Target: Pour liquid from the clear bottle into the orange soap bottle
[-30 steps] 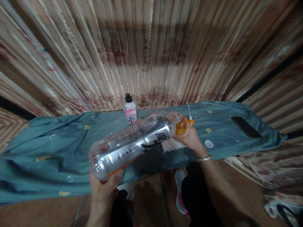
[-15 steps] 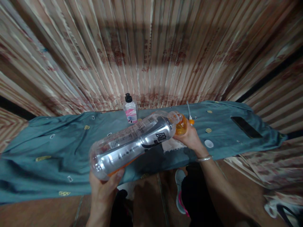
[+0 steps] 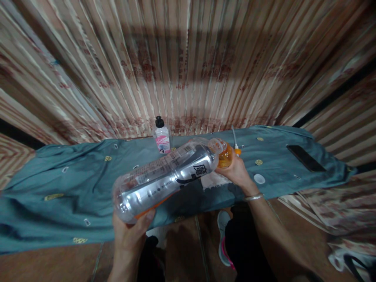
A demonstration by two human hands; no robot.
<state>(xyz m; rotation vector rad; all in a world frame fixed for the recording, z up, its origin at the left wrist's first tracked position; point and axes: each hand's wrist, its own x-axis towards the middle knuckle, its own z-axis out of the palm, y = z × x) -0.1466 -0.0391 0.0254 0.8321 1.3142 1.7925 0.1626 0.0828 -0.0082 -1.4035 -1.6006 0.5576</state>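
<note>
My left hand (image 3: 131, 231) is closed around the lower end of a large clear plastic bottle (image 3: 167, 176) with a silver label and dark lettering. The bottle is tilted, its neck pointing right and slightly away from me. Its uncapped mouth meets the top of a smaller bottle of orange liquid (image 3: 225, 156); whether the rims touch I cannot tell. My right hand (image 3: 235, 170) wraps round this small bottle, hiding most of its far side. Just beyond my right fingers lies an orange pump top (image 3: 237, 151) with a pale tube.
A clear bottle with a pink label and black cap (image 3: 162, 139) stands at the back of the table with a green cloth (image 3: 88, 176). A white cloth (image 3: 214, 181) lies under the bottles. At right are a round white cap (image 3: 259, 179) and a black phone (image 3: 305, 158). Curtains (image 3: 188, 70) hang behind.
The large bottle's lower end and my left hand have shifted very slightly to the right. My right hand and the small bottle stay where they were.
</note>
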